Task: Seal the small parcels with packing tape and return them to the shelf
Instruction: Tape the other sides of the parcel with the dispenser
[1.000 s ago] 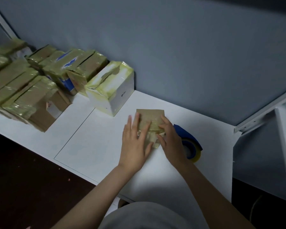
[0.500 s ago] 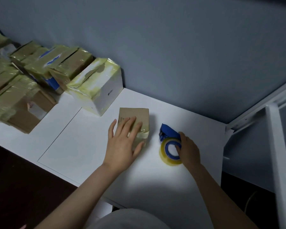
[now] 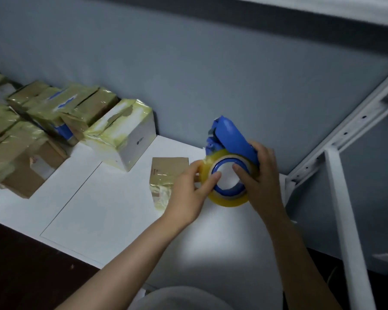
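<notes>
While my right hand (image 3: pixel 263 177) grips the tape dispenser (image 3: pixel 231 135), my left hand (image 3: pixel 188 195) pinches its roll (image 3: pixel 230 201) | small parcel (image 3: pixel 168 166) lies on bench (image 3: pixel 112 211)

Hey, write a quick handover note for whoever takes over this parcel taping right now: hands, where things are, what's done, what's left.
Right hand grips the blue tape dispenser, raised above the white shelf surface.
Left hand pinches the tape roll, probably finding the tape end.
Small cardboard parcel lies flat, untouched, beside the left hand; tape shows only on its near part.
Taped parcels and a taped white box sit further left.
Left: finish taping, then shelve it.
</notes>
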